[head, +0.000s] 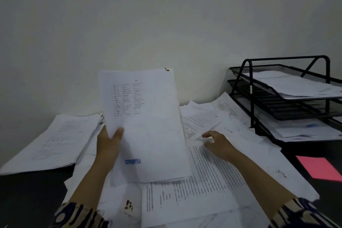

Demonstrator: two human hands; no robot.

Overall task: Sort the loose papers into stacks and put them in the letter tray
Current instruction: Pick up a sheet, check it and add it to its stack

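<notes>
Left hand (109, 144) pinches raised white printed sheets (144, 126) while relaxed right hand (218, 144) fingers loose white papers (212, 181); square edges before filing in black mesh letter tray (277, 98) at two o'clock.

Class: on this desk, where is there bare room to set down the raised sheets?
Bare dark desk shows below the left stack, and around the pink note in front of the letter tray. The middle tier looks empty. The centre, under both hands, is crowded with loose papers.
</notes>
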